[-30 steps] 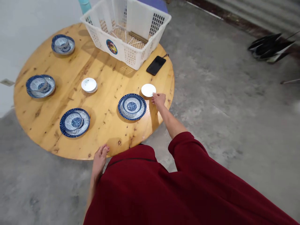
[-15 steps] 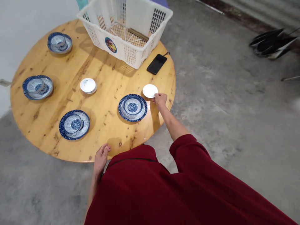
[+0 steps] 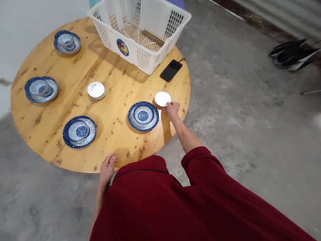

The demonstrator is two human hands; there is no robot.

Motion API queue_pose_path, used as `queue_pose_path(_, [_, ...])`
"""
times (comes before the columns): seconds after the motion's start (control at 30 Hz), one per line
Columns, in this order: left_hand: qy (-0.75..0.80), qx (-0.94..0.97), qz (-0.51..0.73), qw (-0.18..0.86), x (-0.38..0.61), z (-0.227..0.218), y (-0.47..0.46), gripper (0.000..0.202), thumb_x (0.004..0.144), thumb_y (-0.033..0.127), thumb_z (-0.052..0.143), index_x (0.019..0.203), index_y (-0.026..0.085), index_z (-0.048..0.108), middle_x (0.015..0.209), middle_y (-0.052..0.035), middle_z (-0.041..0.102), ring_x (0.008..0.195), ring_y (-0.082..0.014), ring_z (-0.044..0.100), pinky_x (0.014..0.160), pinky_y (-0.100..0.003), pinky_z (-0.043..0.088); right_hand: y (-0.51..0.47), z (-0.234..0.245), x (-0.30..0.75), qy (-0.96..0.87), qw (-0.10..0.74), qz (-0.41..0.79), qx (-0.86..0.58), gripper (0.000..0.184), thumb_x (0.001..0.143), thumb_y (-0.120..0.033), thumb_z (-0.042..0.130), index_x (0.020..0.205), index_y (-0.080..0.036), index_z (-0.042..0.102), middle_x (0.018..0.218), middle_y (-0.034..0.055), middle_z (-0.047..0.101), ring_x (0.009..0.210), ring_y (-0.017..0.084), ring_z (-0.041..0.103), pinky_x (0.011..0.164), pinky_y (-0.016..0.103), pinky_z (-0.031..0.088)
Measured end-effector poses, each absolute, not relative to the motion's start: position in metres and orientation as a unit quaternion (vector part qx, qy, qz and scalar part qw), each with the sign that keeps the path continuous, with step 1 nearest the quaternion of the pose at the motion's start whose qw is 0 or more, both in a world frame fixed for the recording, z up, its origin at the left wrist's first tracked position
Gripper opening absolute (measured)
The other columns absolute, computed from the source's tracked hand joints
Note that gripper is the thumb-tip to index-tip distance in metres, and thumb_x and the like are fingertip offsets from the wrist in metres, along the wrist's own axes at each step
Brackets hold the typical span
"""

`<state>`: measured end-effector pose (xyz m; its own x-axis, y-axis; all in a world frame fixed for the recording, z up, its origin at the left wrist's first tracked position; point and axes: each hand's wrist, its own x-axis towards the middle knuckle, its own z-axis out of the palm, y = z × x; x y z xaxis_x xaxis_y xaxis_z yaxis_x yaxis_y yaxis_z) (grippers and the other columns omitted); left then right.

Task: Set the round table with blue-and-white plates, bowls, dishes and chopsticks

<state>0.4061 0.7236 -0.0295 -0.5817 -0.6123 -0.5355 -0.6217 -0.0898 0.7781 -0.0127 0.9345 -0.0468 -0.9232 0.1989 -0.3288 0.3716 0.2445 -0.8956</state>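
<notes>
My right hand (image 3: 172, 109) pinches the near rim of a small white saucer (image 3: 163, 98) at the right side of the round wooden table (image 3: 117, 134). Just left of it sits a blue-patterned plate (image 3: 143, 127) with a matching bowl (image 3: 143, 113) in it. By the table's near edge, my left hand (image 3: 108, 166) has loosely bent fingers, partly apart, and holds nothing visible. A short stack of white saucers (image 3: 96, 90) rests near the middle of the table. Another patterned plate (image 3: 89, 140) with a bowl (image 3: 77, 130) lies up and left of my left hand.
Two more patterned plates (image 3: 51, 97) (image 3: 75, 49) with bowls stand along the table's left side. A white plastic basket (image 3: 140, 55) with thin sticks inside stands at the back. Beside it lies a black phone (image 3: 171, 70). Dark objects (image 3: 292, 55) lie on the floor at right.
The view has shifted slightly. My right hand stays on the white saucer beside the patterned plate, and my left hand stays at the table edge.
</notes>
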Motion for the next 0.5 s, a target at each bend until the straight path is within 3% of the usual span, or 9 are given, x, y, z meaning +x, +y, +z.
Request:
queue_pose_path(0.17, [0.676, -0.466, 0.571, 0.005, 0.402, -0.027, 0.727, 0.072, 0.074, 0.073, 0.06, 0.112, 0.013, 0.069, 0.103, -0.0159, 0.077, 0.094, -0.0276, 0.074, 0.093, -0.043, 0.056, 0.94, -0.047, -0.009, 0.79, 0.076, -0.588, 0.156, 0.011, 0.083, -0.016, 0.055, 0.075, -0.016, 0.062, 0.057, 0.0022, 0.064, 0.054, 0.015, 0.065, 0.048, 0.022, 0.052])
queue_pose_path(0.3, [0.666, -0.476, 0.574, 0.007, 0.401, -0.02, 0.734, 0.07, 0.072, 0.071, 0.061, 0.109, 0.013, 0.069, 0.1, -0.0148, 0.077, 0.094, -0.0286, 0.075, 0.093, -0.044, 0.057, 0.947, -0.048, 0.006, 0.794, 0.086, -0.587, 0.133, 0.019, 0.084, -0.025, 0.056, 0.069, -0.016, 0.062, 0.059, 0.0028, 0.065, 0.051, 0.014, 0.062, 0.048, 0.023, 0.052])
queue_pose_path(0.5, [0.656, -0.492, 0.572, -0.018, 0.407, -0.016, 0.749, 0.064, 0.078, 0.064, 0.059, 0.115, 0.013, 0.069, 0.101, -0.0145, 0.077, 0.093, -0.0283, 0.075, 0.093, -0.044, 0.057, 0.964, -0.049, 0.038, 0.771, 0.078, -0.62, 0.124, 0.021, 0.079, -0.037, 0.065, 0.071, -0.018, 0.063, 0.06, 0.0023, 0.066, 0.05, 0.016, 0.062, 0.047, 0.026, 0.05])
